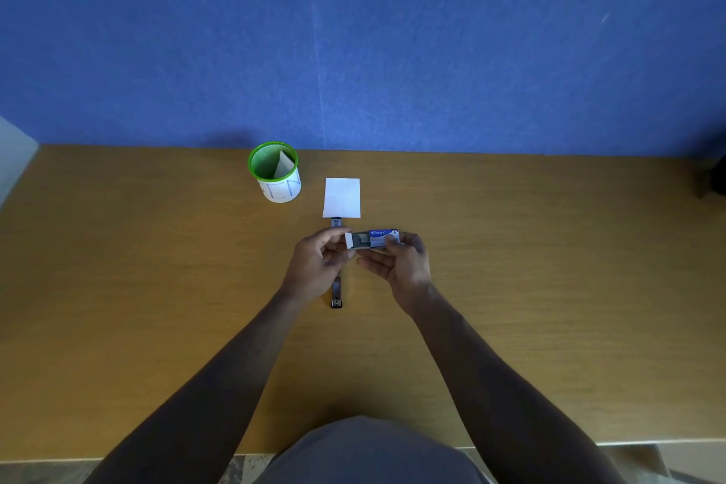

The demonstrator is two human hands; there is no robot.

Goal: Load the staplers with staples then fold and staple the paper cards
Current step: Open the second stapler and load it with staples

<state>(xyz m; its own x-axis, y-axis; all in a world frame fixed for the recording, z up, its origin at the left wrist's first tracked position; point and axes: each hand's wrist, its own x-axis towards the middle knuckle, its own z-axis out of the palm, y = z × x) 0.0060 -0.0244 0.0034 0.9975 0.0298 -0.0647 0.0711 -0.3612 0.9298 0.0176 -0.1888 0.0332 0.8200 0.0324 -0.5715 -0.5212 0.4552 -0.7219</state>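
A small blue staple box [383, 238] is held above the table by my right hand [400, 265], thumb on top and fingers curled under it. Its white inner tray [355, 240] is slid partly out to the left. My left hand [320, 263] pinches at that open end with fingertips. Under both hands a stapler [337, 291] lies opened flat on the wooden table [510, 267], running front to back, its middle hidden by my left hand. A white paper card [341, 197] lies flat just beyond the stapler's far end.
A green mesh cup [275, 171] with a white label stands left of the card and holds a folded white card. A blue wall rises right behind the table. The table's front edge runs close to my body.
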